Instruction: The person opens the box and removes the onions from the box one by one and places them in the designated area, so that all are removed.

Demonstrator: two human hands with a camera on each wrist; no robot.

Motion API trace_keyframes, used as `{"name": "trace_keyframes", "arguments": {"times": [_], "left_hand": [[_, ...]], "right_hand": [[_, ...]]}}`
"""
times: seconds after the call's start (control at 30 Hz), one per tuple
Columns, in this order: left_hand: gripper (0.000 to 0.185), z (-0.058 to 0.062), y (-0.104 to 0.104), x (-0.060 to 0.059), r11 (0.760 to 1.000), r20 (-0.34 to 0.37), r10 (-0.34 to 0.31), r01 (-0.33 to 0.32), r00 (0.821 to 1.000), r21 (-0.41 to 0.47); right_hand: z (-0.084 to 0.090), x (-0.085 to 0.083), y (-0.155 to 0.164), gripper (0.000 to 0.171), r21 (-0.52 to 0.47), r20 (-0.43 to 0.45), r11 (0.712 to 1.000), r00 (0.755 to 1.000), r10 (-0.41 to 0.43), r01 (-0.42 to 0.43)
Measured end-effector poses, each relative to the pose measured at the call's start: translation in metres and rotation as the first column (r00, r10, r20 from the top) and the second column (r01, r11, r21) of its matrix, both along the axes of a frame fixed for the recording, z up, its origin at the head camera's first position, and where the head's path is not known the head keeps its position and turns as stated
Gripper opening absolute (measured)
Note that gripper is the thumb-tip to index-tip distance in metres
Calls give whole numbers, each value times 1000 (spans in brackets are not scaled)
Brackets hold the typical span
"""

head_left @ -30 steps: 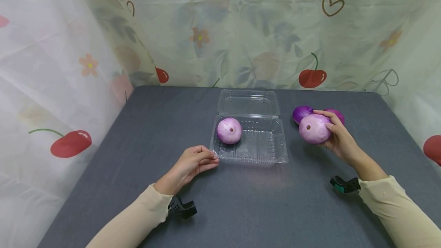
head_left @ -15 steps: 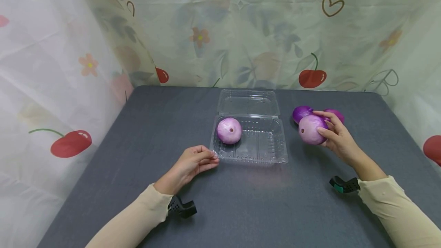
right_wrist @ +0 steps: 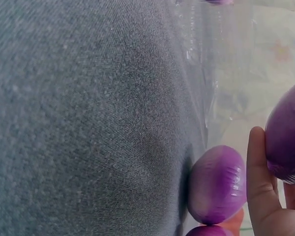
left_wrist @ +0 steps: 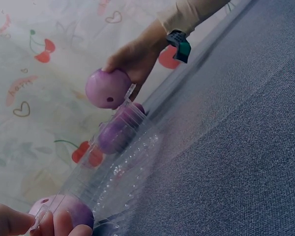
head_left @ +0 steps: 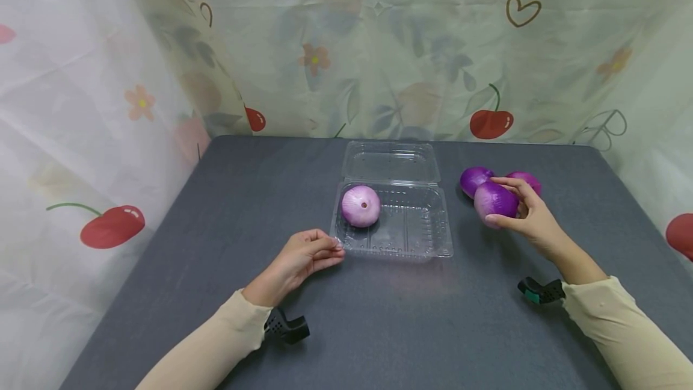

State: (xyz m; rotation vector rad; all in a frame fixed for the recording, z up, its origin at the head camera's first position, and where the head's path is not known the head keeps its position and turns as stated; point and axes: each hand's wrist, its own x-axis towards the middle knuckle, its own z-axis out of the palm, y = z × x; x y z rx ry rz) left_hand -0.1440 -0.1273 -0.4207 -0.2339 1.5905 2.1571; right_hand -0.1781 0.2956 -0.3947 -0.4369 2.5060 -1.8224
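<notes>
My right hand (head_left: 536,218) holds a purple onion (head_left: 494,200) up over the table between fingers and thumb. Its darker purple side faces the head camera, while the left wrist view shows its paler face with a dark round spot. Two more purple onions lie behind it, one at left (head_left: 474,180) and one at right (head_left: 527,181), the latter partly hidden by the hand. My left hand (head_left: 295,257) pinches the near left corner of a clear plastic clamshell box (head_left: 414,230). Inside the box's left part sits a pale purple onion (head_left: 361,206), dark spot facing the camera.
The box's hinged lid (head_left: 390,162) lies folded back toward the table's far edge. A grey cloth (head_left: 400,330) covers the table. Printed curtains (head_left: 368,65) hang behind and at both sides. Each wrist wears a black device, such as the right one (head_left: 541,290).
The onion in my right hand has turned, so its pale face with the dark spot has swung out of the head view. My left hand and the box stay still.
</notes>
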Motion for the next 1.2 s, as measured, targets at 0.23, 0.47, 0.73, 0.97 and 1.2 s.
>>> {"name": "trace_keyframes", "arguments": {"times": [0.23,0.47,0.73,0.97,1.2], "left_hand": [[12,-1,0,0,1000,-4,3,-3,1000,5],[12,-1,0,0,1000,-6,6,-6,1000,9],[3,-2,0,0,1000,-4,13,-13,1000,23],[3,-2,0,-1,1000,-5,7,-7,1000,20],[4,0,1,0,1000,3,15,-15,1000,15]], "right_hand": [[1,-1,0,77,100,38,994,998,-40,36],[2,-4,0,88,254,71,966,996,-59,39],[-3,-8,3,94,311,99,950,994,-44,12],[-12,-14,6,92,371,103,927,995,18,-55],[-15,-16,8,89,412,102,907,994,49,-87]]}}
